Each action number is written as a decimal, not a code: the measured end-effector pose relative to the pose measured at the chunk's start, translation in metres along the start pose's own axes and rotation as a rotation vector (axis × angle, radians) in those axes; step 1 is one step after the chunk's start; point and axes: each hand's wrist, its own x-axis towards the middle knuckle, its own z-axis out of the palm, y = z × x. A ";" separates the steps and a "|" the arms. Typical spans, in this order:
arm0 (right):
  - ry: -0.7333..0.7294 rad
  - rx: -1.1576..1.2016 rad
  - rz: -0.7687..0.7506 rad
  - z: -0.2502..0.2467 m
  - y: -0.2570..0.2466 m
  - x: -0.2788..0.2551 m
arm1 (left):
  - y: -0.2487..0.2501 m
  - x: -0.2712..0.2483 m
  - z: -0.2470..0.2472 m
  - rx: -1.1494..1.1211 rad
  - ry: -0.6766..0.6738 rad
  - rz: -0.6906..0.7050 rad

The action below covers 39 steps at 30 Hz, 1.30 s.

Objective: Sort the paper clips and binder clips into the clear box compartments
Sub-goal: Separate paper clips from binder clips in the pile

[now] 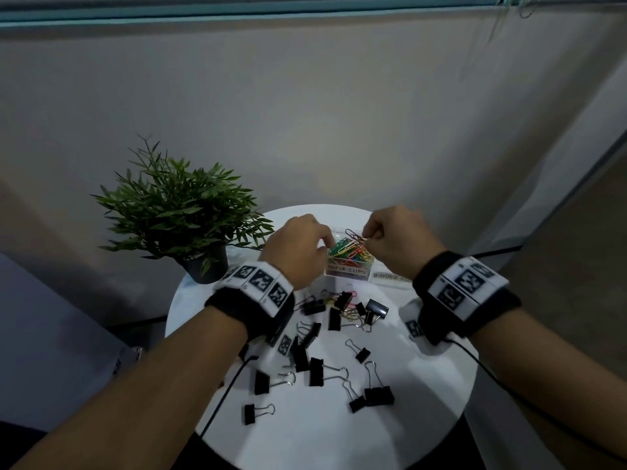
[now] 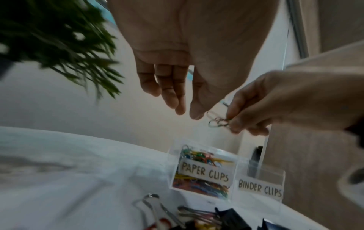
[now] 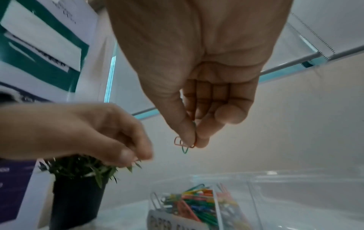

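Fingers [image 3: 201, 140] of right hand [image 1: 397, 242] pinch thin looped paper clips [image 3: 184, 144], orange and green; left hand [image 1: 295, 252] loose, holding nothing.

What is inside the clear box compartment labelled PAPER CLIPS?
The compartment labelled PAPER CLIPS holds a heap of coloured paper clips, nearly to the rim. Its paper label covers part of the heap, and the bottom is hidden.

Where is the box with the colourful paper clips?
The box sits at the table's far side in the head view, right of the plant, under both hands.
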 end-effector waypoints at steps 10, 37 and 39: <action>-0.168 -0.239 -0.071 0.035 -0.004 0.033 | -0.040 -0.049 -0.031 -0.068 -0.006 -0.089; -0.541 -0.436 -0.421 0.084 -0.051 -0.002 | -0.044 -0.065 0.004 0.150 -0.522 -0.013; -0.531 -0.448 -0.432 0.086 -0.052 -0.001 | -0.046 -0.067 0.005 0.129 -0.500 -0.007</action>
